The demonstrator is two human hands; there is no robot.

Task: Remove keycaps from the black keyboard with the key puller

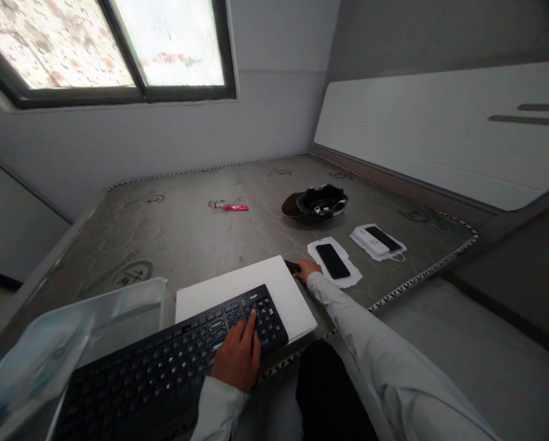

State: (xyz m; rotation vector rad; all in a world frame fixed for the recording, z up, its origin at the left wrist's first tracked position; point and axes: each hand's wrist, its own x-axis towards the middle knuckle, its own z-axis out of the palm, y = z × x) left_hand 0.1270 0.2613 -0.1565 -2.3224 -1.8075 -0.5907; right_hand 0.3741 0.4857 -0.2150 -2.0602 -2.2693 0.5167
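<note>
Black keyboard (164,361) is lying across a white board (251,288), and the left hand (238,352) is resting half-curled on its keys, though whether it is gripping cannot be told. The right hand (308,270) is reaching past the board, its fingers seemingly pinching a small black object (292,266), mostly hidden, beside a smartphone (332,261) on white padding (347,275).

Straight ahead — bare mattress (173,245), far wall (164,141), daylit window (173,43) above; rightward — white headboard (439,135).
</note>
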